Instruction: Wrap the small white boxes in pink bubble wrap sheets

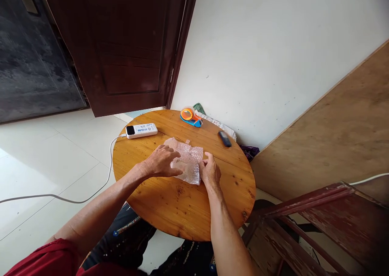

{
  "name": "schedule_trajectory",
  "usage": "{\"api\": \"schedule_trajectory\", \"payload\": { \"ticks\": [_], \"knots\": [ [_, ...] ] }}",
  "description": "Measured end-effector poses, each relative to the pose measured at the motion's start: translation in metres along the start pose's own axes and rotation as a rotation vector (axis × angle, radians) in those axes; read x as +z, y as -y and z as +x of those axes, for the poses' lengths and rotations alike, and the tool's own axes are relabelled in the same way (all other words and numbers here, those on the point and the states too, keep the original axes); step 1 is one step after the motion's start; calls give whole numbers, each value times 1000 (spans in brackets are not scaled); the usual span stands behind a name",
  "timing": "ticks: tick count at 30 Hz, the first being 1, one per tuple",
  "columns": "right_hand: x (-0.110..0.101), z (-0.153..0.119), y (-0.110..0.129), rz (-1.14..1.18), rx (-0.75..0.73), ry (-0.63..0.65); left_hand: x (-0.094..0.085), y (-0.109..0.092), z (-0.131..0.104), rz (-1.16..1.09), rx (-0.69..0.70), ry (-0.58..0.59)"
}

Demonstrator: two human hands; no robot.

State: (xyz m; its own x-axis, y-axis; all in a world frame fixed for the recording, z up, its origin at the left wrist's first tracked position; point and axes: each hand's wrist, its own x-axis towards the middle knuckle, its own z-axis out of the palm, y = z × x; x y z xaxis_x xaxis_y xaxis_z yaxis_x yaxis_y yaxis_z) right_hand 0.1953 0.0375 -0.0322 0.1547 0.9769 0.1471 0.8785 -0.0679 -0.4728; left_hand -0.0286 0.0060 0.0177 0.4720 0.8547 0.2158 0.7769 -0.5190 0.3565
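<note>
Fingers of left hand (164, 161), head view: open, loosely spread at near-left part of bubble wrap (190, 158). Right hand (210, 171): fingers curled at its right edge; pinch or not, cannot tell. Wrap lies mid-bench (179, 213). Beyond: white device (141, 131) with 1 cable (107, 178), left; tape dispenser (191, 117); blurred dark object (225, 139), right.
</note>
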Motion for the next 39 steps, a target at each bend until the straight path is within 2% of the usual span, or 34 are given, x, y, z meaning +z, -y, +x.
{"api": "schedule_trajectory", "payload": {
  "ticks": [4,9,11,15,17,20,23,26,29,32,36,39],
  "knots": [
    [1,1,0,18,15,-8,-7,-17,-22,-23,73,65],
    [0,1,2,20,5,-13,3,-38,-62,-88,218,244],
    [-1,0,3,18,5,-9,5,-37,-70,-118,178,301],
    [-1,0,3,25,7,-14,-6,-24,-69,-71,-162,208],
    [0,1,1,28,-4,-17,-10,-21,-64,-46,-239,169],
    [2,3,-2,24,-7,-27,-4,-23,-53,-28,-176,136],
    [3,4,-4,25,-13,-48,17,-22,-41,5,-7,26],
    [5,4,-5,38,-62,-96,41,-14,-32,-12,6,-6],
    [7,3,-6,27,-61,-120,56,-4,-32,-54,-29,41],
    [8,3,-8,-3,-30,-95,61,1,-40,-108,-56,54],
    [1,6,-11,17,-30,-90,62,1,-49,-181,-85,-6],
    [-12,3,-4,182,-157,-64,62,1,-51,-212,-68,-35]
  ]
}}
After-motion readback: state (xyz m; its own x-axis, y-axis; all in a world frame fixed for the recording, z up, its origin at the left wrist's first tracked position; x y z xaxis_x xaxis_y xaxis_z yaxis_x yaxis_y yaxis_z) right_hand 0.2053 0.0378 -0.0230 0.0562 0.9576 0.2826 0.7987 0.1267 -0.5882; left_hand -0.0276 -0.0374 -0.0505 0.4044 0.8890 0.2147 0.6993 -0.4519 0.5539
